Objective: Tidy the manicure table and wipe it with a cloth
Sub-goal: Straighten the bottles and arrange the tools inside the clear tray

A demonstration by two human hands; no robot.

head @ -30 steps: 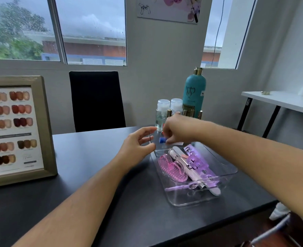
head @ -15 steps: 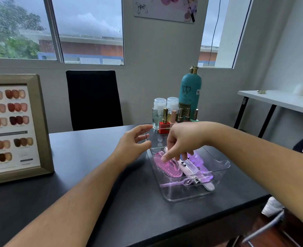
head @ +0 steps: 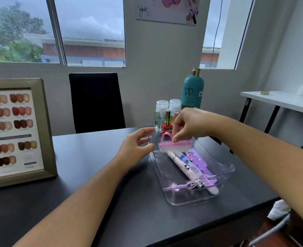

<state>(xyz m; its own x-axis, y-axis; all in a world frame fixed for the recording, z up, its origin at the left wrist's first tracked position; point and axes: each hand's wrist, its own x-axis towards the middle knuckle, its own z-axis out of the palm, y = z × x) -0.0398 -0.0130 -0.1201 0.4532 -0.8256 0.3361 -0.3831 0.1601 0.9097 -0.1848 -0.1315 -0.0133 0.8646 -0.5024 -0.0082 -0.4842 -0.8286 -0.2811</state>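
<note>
Tidying step, wipe not started. My right hand [head: 188, 125] has the pink nail brush [head: 175, 147] pinched by its top edge between thumb and fingers [head: 176, 139], bristles down, in the air over the far left corner of the clear tray [head: 191, 198]. The brush is a bit blurred and touches nothing else. My left hand [head: 134, 147] sits at that same tray corner, fingers loosely curved about the rim; I cannot tell if they really pinch it or just hover beside it. The tray lies on the dark counter [head: 93, 193] near its right edge and holds a white pen-like tool [head: 181, 166], purple toe separators [head: 198, 163] and a few small tools at its near end. Just behind the tray stand a red polish bottle [head: 167, 126], two clear pump bottles [head: 160, 113] and a tall teal bottle [head: 193, 91]. A framed colour chart [head: 13, 131] stands far left. Next move, I guess: give the brush a proper place, either back in the tray alongside the tools or off the counter, keeping the tray steady. No cloth in hand; a white lump [head: 279, 209] shows below the counter's right edge, cannot tell what it is.
</note>
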